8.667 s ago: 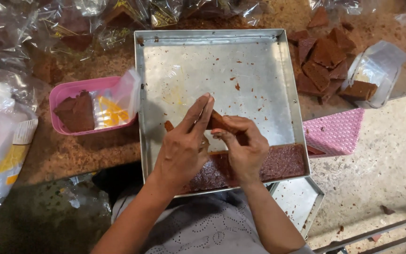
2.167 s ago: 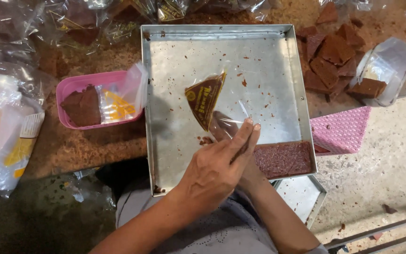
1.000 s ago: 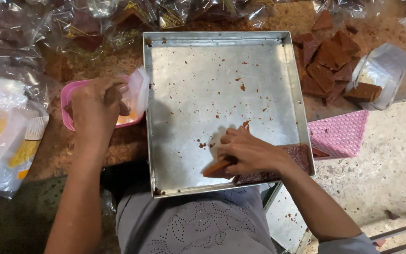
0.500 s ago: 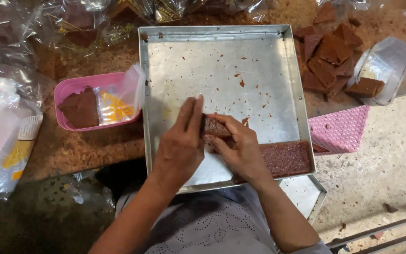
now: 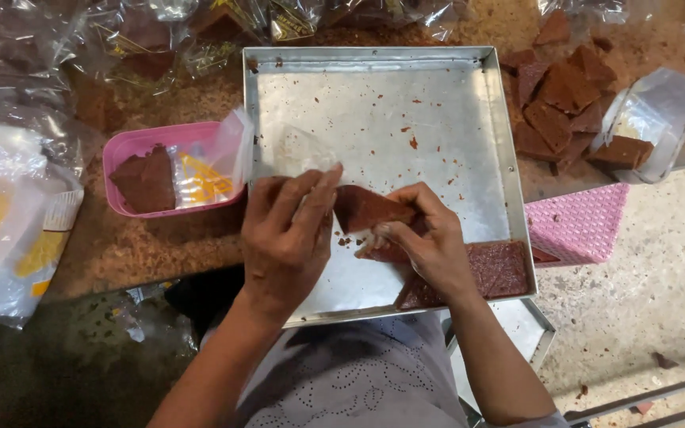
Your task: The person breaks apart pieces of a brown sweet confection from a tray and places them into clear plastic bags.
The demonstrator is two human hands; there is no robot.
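Note:
My left hand (image 5: 287, 230) pinches a small clear plastic bag (image 5: 301, 150) over the square metal tray (image 5: 406, 87). My right hand (image 5: 430, 238) holds a flat brown triangular slab (image 5: 366, 208) with its tip pointing at the bag's mouth. The two hands meet near the tray's front middle. A strip of dark red slab (image 5: 501, 268) lies along the tray's front right edge, partly under my right hand. Brown crumbs dot the tray's bare metal.
A pink plastic tub (image 5: 132, 150) left of the tray holds a brown piece (image 5: 146, 178) and clear bags with yellow print. Loose brown pieces (image 5: 560, 103) lie piled at the right. A pink basket (image 5: 580, 222) sits beyond the tray's right edge. Filled bags line the back and left.
My left hand went to the pink tub a second ago and came back with a clear bag. My right hand lifted a brown slab from the tray toward it.

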